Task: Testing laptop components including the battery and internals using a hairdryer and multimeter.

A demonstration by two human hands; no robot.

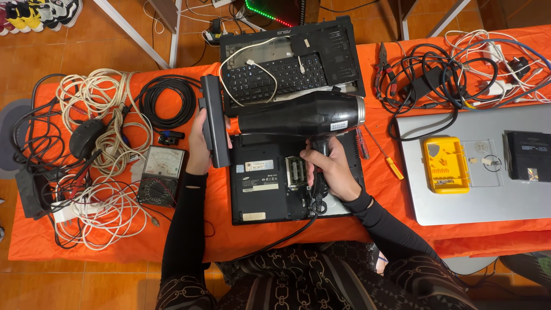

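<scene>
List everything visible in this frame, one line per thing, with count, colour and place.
Black hair dryer: one, held over the table centre.
Long dark grey battery pack: one, left of the dryer.
Black upturned laptop base: one, centre, on the orange tablecloth.
Black keyboard frame: one, top centre.
Analog multimeter: one, black and white, left of centre.
Cable coils: several, white and black, left side.
Silver closed laptop: one, right.
Yellow plastic case: one, on the silver laptop.
Yellow-handled screwdriver: one, right of centre.
Left hand: holds the battery pack.
Right hand: grips the dryer handle.
</scene>
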